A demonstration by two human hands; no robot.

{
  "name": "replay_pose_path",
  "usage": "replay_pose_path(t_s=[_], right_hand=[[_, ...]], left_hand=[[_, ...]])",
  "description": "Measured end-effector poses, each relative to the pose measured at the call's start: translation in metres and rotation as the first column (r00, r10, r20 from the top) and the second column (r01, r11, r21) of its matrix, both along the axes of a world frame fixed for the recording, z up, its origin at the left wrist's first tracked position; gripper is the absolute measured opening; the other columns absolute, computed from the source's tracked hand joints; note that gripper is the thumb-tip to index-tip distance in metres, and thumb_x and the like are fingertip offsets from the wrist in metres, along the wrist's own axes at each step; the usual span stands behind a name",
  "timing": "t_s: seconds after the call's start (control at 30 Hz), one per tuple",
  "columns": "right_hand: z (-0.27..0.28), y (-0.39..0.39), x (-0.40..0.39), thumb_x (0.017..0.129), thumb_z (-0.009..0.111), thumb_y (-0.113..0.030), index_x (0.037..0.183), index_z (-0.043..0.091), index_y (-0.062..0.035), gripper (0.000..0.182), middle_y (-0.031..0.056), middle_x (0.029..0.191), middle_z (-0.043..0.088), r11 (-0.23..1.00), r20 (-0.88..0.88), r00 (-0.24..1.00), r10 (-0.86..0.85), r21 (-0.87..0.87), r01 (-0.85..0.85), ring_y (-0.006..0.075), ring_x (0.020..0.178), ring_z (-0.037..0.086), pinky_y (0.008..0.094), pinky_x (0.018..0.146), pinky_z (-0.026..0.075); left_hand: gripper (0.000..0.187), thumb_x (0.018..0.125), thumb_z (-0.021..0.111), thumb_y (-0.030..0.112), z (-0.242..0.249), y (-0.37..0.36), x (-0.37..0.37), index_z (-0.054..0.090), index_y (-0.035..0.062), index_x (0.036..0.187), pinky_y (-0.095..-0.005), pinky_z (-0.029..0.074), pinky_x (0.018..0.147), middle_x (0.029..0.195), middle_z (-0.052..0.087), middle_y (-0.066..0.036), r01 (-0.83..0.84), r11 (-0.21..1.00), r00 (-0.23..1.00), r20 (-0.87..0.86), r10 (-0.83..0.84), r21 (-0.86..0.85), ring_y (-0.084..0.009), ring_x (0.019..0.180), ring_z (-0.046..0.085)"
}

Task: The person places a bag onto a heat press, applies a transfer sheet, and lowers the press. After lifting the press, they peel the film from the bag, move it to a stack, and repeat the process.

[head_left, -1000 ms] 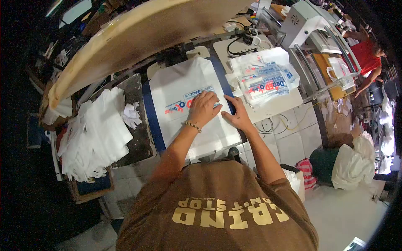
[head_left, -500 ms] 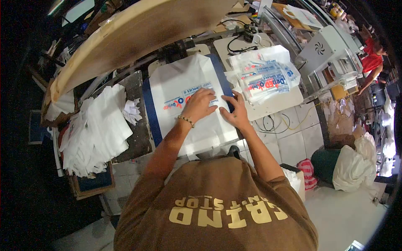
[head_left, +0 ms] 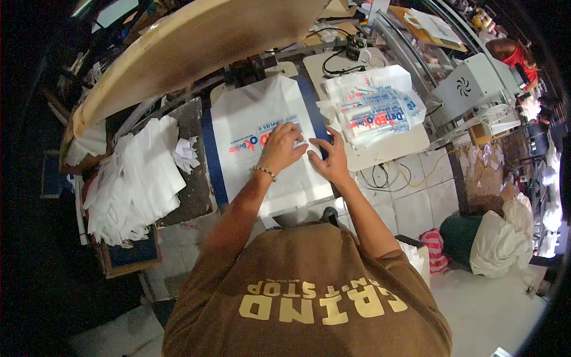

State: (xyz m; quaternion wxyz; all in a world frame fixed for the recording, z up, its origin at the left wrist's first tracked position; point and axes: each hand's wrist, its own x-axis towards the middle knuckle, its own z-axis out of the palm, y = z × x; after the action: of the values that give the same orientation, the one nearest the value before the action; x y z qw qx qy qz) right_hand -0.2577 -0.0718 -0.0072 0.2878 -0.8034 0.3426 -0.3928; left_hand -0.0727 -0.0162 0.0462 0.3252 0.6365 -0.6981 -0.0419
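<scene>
A white sheet with red and blue print [head_left: 256,107] lies flat on a dark blue board [head_left: 217,163] in front of me. My left hand [head_left: 281,147] rests on the printed middle of the sheet, with bent fingers apart and the thumb pointing right. Close beside it, my right hand [head_left: 331,158] touches the sheet near its right edge, its thumb and forefinger spread. The fingertips of both hands nearly meet over a small patch of print, which they partly cover. I see nothing held in either hand.
White printed bags [head_left: 380,110] are piled on a pale platen at right. More white sheets [head_left: 134,178] are heaped at left. A curved tan panel [head_left: 196,53] stands over the far side. Past a grey machine [head_left: 467,86], a person in red [head_left: 517,59] is partly visible.
My right hand has shifted slightly left, bringing its fingertips closer to my left hand. The left hand stays nearly in place. The person in red has moved at the far right.
</scene>
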Motion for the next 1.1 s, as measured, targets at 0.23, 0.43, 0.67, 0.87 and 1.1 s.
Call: replay_pose_path(t_s=[0.23,0.43,0.67,0.87,1.1], right_hand=[[0.003,-0.001,0.001,0.075,0.078,-0.025,0.113,0.072,-0.0146,0.039,0.0246,0.141,0.046,0.999,0.018,1.000,0.007,0.035,-0.008,0.0438,0.128,0.047,0.0501,0.105,0.041],[0.003,-0.001,0.000,0.074,0.079,-0.024,0.112,0.072,-0.0136,0.039,0.0254,0.140,0.046,1.000,0.032,0.999,0.009,0.009,-0.009,0.0444,0.127,0.046,0.0507,0.106,0.040],[0.004,-0.001,0.000,0.074,0.079,-0.024,0.110,0.072,-0.0129,0.038,0.0254,0.140,0.046,0.998,0.046,0.999,0.013,0.060,-0.016,0.0448,0.128,0.046,0.0503,0.107,0.040],[0.003,-0.002,0.000,0.074,0.078,-0.022,0.109,0.072,-0.0129,0.038,0.0249,0.140,0.046,0.998,0.021,1.000,0.014,0.055,-0.015,0.0447,0.127,0.046,0.0508,0.106,0.040],[0.001,-0.002,0.002,0.074,0.078,-0.023,0.109,0.073,-0.0157,0.037,0.0225,0.142,0.046,0.997,0.036,0.999,0.011,0.071,-0.013,0.0441,0.128,0.046,0.0505,0.105,0.041]], left_hand=[[0.012,0.078,0.074,0.011,-0.003,-0.005,0.005,0.070,0.0015,0.085,-0.0444,0.048,0.093,0.102,0.065,-0.013,0.061,0.997,0.995,0.079,-0.064,0.039,-0.0342,0.103,0.060],[0.010,0.080,0.073,0.013,-0.025,-0.011,0.015,0.072,0.0033,0.082,-0.0416,0.050,0.087,0.098,0.066,-0.012,-0.023,1.000,1.000,0.007,0.023,0.014,-0.0315,0.097,0.062],[0.015,0.081,0.075,0.016,-0.029,-0.021,0.033,0.075,0.0013,0.083,-0.0381,0.052,0.082,0.094,0.065,-0.015,-0.152,0.955,0.965,-0.170,0.199,0.253,-0.0299,0.091,0.065],[0.015,0.081,0.074,0.015,-0.025,-0.022,0.041,0.076,0.0010,0.086,-0.0381,0.053,0.082,0.093,0.065,-0.016,-0.144,0.964,0.968,-0.170,0.185,0.224,-0.0293,0.089,0.065],[0.014,0.082,0.072,0.014,-0.030,-0.023,0.049,0.074,-0.0001,0.085,-0.0361,0.054,0.078,0.094,0.064,-0.015,-0.130,0.977,0.964,-0.210,0.165,0.172,-0.0280,0.086,0.065]])
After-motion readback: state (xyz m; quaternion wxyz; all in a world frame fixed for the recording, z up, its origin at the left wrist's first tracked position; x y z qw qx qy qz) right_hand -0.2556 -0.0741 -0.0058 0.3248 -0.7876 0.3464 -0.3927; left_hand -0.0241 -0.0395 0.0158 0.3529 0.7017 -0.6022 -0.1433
